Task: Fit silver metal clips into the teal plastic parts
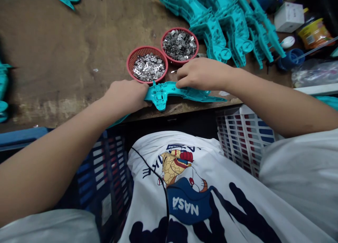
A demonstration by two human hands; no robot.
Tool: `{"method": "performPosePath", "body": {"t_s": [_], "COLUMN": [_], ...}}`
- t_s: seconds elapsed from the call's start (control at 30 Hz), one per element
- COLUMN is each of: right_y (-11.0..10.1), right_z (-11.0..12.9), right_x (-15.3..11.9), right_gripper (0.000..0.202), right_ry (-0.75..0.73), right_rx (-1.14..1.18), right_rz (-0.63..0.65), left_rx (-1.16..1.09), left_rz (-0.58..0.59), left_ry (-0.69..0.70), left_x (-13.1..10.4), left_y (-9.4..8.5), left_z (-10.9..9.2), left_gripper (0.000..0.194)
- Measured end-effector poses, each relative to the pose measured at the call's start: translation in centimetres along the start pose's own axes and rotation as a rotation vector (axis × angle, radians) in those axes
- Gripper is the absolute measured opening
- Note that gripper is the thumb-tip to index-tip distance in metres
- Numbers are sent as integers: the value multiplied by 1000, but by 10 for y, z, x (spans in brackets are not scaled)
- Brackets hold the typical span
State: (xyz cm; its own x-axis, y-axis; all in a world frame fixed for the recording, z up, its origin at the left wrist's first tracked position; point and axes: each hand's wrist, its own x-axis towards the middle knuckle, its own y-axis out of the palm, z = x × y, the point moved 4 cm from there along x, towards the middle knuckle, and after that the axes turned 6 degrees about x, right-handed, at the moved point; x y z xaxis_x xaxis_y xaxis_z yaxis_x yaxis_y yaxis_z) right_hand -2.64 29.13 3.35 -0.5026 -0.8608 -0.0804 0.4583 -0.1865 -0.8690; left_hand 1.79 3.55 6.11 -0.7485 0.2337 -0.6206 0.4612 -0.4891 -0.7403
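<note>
At near edge of table [100,42], just beside two red baskets [136,54], lies turquoise part [160,93]; left hand [128,95] has fingers closed round its left side; right hand [202,74], fingers curled over it, hold unclear

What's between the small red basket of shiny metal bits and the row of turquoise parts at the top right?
Another red basket, holding darker-looking metal pieces, lies between that first basket and the turquoise parts, as the head view shows.
</note>
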Motion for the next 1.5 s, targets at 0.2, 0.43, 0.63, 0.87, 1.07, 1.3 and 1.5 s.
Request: {"method": "performPosePath", "body": {"t_s": [0.2, 0.43, 0.63, 0.87, 1.07, 1.3, 1.5], "right_y": [-11, -5, 7, 17, 12, -34, -28], "right_z": [-17, -90, -81, -70, -70, -5, 54], "right_x": [-5, -18, -10, -1, -9, -42, -47], "right_gripper": [44, 32, 36, 38, 37, 33, 44], "right_ry": [-76, 344, 606, 603, 653, 599, 588], "right_rx": [0, -131, -397, -426, -301, -181, -203], "right_rz": [-77, -241, -161, -66, -122, 10, 105], "left_rx": [-8, 59, 82, -21, -236, -454, -457], "left_rz": [-53, -11, -104, -446, -646, -854, -906], "left_ry": [14, 11, 2, 170, 501, 446, 419], "left_x": [3, 0, -27, -49, -11, 31, 33], "left_y": [5, 8, 6, 9, 36, 72, 77], "left_z": [2, 6, -3, -23, -46, -50, -52], "left_gripper": [55, 48, 65, 112, 92, 67, 96]}}
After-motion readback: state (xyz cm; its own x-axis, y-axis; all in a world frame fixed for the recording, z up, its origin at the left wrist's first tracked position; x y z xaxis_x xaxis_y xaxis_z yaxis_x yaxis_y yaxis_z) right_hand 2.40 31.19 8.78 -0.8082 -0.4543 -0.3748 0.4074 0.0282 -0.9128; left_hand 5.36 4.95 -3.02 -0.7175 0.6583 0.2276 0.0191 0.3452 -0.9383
